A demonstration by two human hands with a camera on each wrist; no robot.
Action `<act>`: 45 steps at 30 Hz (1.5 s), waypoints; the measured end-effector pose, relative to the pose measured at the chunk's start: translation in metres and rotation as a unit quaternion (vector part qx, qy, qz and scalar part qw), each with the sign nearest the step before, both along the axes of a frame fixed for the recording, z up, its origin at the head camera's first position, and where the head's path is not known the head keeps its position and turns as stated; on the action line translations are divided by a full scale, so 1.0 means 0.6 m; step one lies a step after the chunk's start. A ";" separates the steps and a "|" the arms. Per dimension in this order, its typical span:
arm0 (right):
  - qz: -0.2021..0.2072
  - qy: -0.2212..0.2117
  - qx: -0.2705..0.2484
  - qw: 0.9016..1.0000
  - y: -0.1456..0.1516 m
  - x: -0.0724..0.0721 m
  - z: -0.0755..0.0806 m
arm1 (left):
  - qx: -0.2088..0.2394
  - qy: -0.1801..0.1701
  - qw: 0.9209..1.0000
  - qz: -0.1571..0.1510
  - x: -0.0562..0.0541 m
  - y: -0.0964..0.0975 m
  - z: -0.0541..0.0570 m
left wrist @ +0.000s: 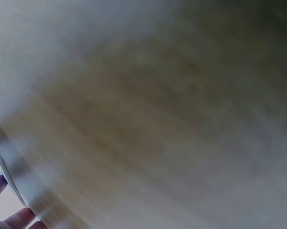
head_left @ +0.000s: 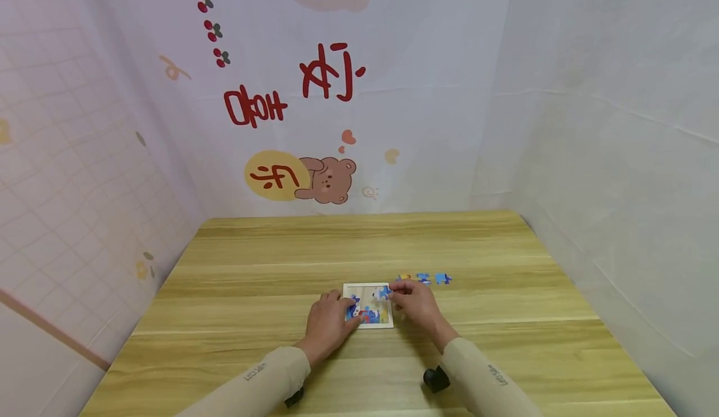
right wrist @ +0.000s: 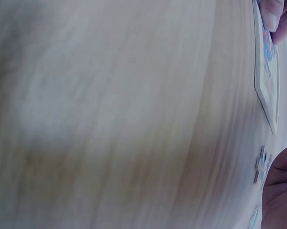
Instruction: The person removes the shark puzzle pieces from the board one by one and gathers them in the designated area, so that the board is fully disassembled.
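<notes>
A small jigsaw puzzle in a white-edged frame [head_left: 367, 326] lies on the wooden table, its picture partly filled with blue and coloured pieces. My left hand [head_left: 328, 323] rests over the frame's left side, thumb and a finger spread onto the picture. In the left wrist view its fingertips [left wrist: 21, 217] lie along the frame's edge. With thumb and index finger, my right hand [head_left: 414, 303] pinches a blue-and-white puzzle piece [head_left: 383, 293] over the upper right corner. Part of that piece is hidden by the fingers. The right wrist view shows this hand at its lower right edge.
Loose puzzle pieces lie right of the frame: a blue one [head_left: 443, 278], another blue one [head_left: 423, 278], and an orange-and-blue one [head_left: 403, 277] partly behind the right hand. White printed cloth [head_left: 427, 123] hangs behind the table [head_left: 269, 242] and at both sides.
</notes>
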State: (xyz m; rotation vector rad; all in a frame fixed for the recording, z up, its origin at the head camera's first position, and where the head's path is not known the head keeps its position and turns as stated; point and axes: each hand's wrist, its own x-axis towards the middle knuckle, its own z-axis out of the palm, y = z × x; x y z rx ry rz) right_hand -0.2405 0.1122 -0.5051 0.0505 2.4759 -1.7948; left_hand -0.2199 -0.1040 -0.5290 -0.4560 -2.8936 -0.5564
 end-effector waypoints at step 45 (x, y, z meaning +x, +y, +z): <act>-0.055 -0.069 0.026 0.996 0.161 0.003 -0.022 | 0.007 -0.003 1.000 -0.004 0.006 0.001 0.005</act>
